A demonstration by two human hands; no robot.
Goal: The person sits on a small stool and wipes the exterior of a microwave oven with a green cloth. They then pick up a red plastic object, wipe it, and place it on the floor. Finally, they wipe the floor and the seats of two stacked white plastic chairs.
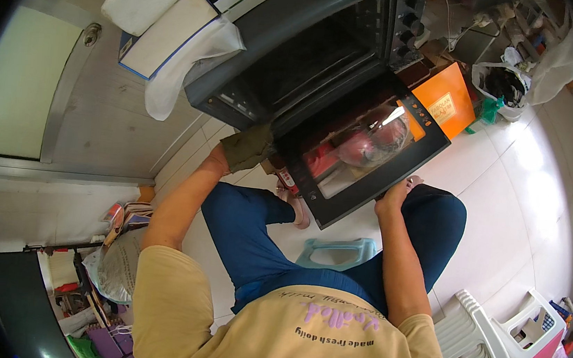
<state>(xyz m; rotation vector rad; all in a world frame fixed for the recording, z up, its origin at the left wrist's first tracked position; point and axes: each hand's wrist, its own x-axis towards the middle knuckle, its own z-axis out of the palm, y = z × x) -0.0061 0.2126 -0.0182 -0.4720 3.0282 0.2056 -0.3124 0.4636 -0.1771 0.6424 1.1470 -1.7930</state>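
In front of me stands a dark countertop oven point(304, 10) with its glass door point(381, 176) folded down towards me. My left hand point(219, 160) holds an olive-green cloth point(248, 149) against the oven's lower left corner, by the door's hinge side. The fingers are mostly hidden behind the cloth. My right hand point(392, 195) grips the door's outer edge near its right end, with the fingertips out of sight beneath it. Through the door's window show reddish items in clear plastic point(368, 145). The oven's cavity point(319, 62) is dark inside.
An orange box point(446, 101) stands right of the door, near a white bag-lined bin point(505, 92). A light-blue plastic stool point(339, 250) is between my legs. White plastic stools point(478, 351) stand at right. Boxes point(171, 30) and a plastic bag point(171, 83) lie left of the oven.
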